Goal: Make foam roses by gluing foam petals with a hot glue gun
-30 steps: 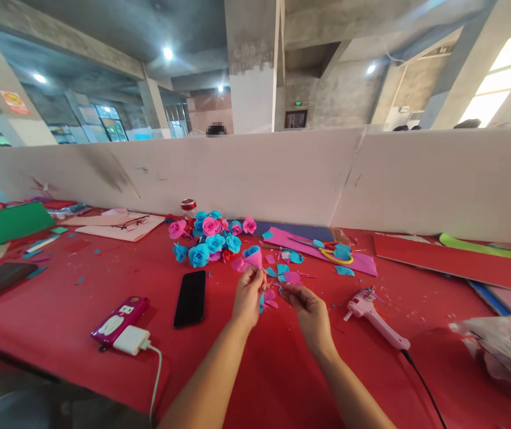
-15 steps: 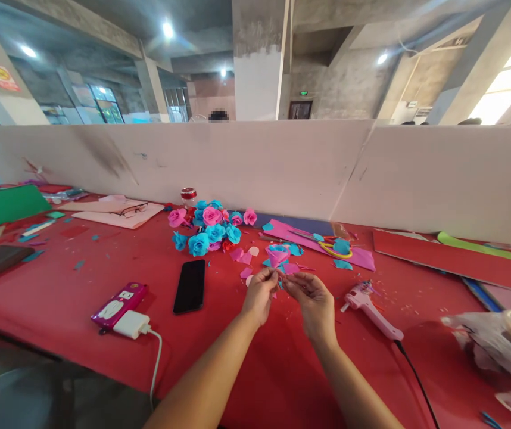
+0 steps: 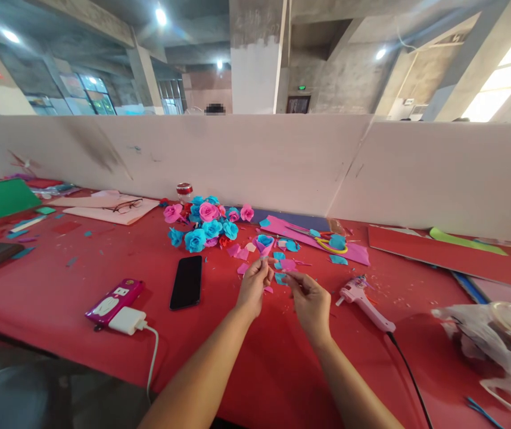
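Flaring away from the left hand that pinches its narrow end, the pink-and-blue cone sits just right of the flower bunch; the right hand, farther from that bunch, has fingertips together, on what I cannot tell.

The paper flower is coloured blue inside and pink outside; the paper roses are mixed in blue, pink and red. Red is shown by the tabletop, pale pink by the glue gun, black by the smartphone.
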Demonstrator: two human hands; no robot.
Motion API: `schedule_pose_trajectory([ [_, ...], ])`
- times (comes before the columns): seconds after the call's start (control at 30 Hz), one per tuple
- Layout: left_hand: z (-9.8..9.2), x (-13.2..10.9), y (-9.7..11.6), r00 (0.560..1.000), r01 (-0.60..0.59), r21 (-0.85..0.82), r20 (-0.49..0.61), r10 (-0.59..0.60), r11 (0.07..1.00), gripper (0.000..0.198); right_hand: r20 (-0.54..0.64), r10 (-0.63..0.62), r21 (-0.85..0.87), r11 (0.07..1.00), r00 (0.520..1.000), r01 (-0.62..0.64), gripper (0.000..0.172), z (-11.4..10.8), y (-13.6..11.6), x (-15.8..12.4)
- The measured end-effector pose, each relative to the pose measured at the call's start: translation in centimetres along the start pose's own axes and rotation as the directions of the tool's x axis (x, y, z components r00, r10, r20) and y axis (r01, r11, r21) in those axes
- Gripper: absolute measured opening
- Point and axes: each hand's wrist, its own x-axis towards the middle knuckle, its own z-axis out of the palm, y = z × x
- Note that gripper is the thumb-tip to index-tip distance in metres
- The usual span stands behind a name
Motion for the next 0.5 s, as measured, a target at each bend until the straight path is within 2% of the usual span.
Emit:
schedule_pose_trajectory([
  [0.07,0.09,-0.07,0.06,0.999,0.007,-0.030,-0.034,-0.008,1.000,0.036,-0.041,0.018,-0.024,1.000,0.999,-0.019,0.035,-0.03,-0.03,-0.09],
  [0.13,0.12,-0.08,0.00,0.996,0.003,-0.063,-0.087,-0.008,0.998,0.037,-0.054,-0.062,-0.013,0.998,0.997,0.062,0.031,0.07,0.12,-0.06],
  [0.2,0.05,0.02,-0.16,0.992,-0.001,-0.070,-0.129,-0.008,0.998,0.038,-0.016,-0.156,0.049,0.986,0.988,0.156,0.026,0.27,0.30,-0.03],
  [0.23,-0.02,0.08,-0.25,0.990,0.001,-0.062,-0.137,-0.010,0.998,0.039,0.020,-0.167,0.084,0.983,0.986,0.165,0.028,0.38,0.35,-0.06],
  [0.3,-0.17,0.22,-0.43,0.991,0.016,-0.032,-0.131,-0.020,0.999,0.039,0.097,-0.095,0.114,0.990,0.991,0.084,0.028,0.57,0.37,-0.20],
  [0.37,-0.30,0.31,-0.55,0.993,0.017,0.011,-0.115,-0.016,1.000,0.038,0.125,0.001,0.085,0.996,0.992,-0.012,0.029,0.68,0.31,-0.38],
  [0.5,-0.39,0.41,-0.61,0.993,-0.005,0.090,-0.121,0.016,0.996,0.033,0.034,0.013,-0.052,0.999,0.999,-0.011,0.038,0.71,0.41,-0.31],
])
